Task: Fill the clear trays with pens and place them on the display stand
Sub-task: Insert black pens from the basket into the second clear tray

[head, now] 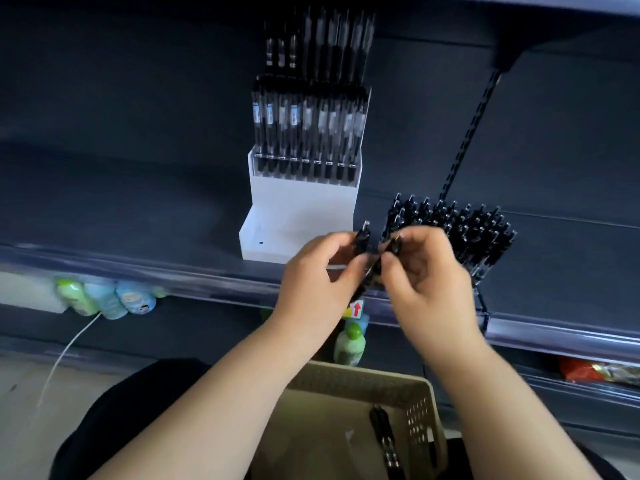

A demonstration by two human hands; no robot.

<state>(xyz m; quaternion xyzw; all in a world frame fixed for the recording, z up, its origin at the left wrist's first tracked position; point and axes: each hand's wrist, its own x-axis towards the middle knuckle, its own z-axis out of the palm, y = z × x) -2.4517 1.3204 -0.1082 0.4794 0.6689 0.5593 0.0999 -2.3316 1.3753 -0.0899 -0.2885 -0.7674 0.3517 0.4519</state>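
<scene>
Below the shelf (173, 271), a basket (360, 375) holds pens (382, 434).

On my feed there's a dark shelf (121, 188) up top with a clear price rail (138, 268) along its front edge, and a slotted black upright (467, 133) climbing the back panel on the right. Below the rail, on the left, I've got a green-capped bottle (74, 296) lying just beside two light blue bottles (104, 301). A white cable (64, 355) trails down from there. Centre, a green bottle (349, 344) stands under a small red-arrow tag (356, 308). Closest to me is a beige perforated basket (420, 420), and far right a red packet (581, 370), too blurred to read.
</scene>
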